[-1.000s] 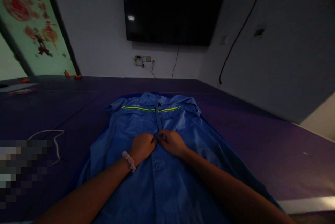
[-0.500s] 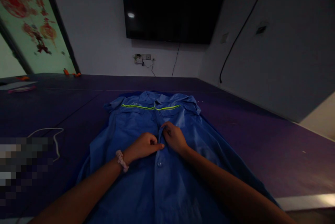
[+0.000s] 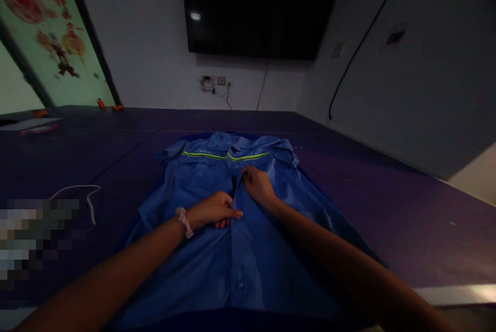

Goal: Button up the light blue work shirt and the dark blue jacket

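Observation:
A blue short-sleeved shirt (image 3: 201,177) with yellow-green chest stripes lies front side up, its collar at the far end. My left hand (image 3: 217,210), a pale scrunchie (image 3: 183,222) on its wrist, pinches the front placket edge near the middle, thumb on top. Slightly farther up, my right hand (image 3: 257,185) has its fingers closed on the same placket. Between the two hands the opening gapes a little. Lower on the placket a round button (image 3: 242,286) shows. What lies under the fingertips is hidden.
The shirt rests on a purple surface (image 3: 368,197). A white cable (image 3: 94,202) lies at left beside a blurred-out patch. Small orange objects (image 3: 101,103) stand at the far left. A large dark screen (image 3: 263,6) hangs on the wall.
The shirt front has been drawn toward me, and the visible button sits lower in view. My right hand has slid up the placket, a little farther from my left.

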Available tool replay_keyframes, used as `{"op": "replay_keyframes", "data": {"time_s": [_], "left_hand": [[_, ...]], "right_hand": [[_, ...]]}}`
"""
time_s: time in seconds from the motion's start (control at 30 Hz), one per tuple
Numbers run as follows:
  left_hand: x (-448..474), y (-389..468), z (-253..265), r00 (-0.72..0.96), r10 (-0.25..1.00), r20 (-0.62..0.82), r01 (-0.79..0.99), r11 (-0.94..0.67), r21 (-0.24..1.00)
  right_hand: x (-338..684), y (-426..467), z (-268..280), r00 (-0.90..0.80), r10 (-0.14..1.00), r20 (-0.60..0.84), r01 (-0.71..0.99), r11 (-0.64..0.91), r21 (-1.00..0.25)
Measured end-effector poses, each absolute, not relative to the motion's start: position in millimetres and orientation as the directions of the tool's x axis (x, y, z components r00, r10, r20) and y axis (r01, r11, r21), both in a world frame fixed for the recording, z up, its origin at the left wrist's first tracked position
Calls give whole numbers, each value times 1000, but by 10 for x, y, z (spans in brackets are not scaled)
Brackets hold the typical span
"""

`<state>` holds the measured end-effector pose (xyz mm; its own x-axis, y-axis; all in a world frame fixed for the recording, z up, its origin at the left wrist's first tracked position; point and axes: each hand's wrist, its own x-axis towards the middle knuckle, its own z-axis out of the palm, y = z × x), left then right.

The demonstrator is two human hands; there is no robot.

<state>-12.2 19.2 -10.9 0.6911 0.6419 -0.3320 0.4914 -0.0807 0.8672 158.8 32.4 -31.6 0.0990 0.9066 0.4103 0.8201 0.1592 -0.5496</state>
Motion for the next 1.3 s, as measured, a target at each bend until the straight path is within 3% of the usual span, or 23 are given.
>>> {"op": "replay_keyframes", "data": {"time_s": [0.1,0.23,0.4,0.6,0.83,1.3], "left_hand": [[-116,188,-143,622,723,-303,485,-52,873],[-170,165,-211,655,687,-315,473,-48,880],[-237,153,-258,703,652,-284,418,-56,907],[-244,101,-267,648,710,-277,378,16,926],[-255,89,-247,658,692,-297,374,42,927],[-307,124,-217,713,617,-332,404,24,914]], "right_hand": [[1553,321,-144,103,893,437,833,163,-529],[1423,67,-46,30,855,518,818,277,-504],[1374,-291,-214,-181,928,324,751,344,-564],[1456,-404,-358,-271,951,148,631,292,-719],[1445,-413,-347,-291,948,129,632,292,-718],[1438,-386,-398,-354,935,36,407,189,-893]]}}
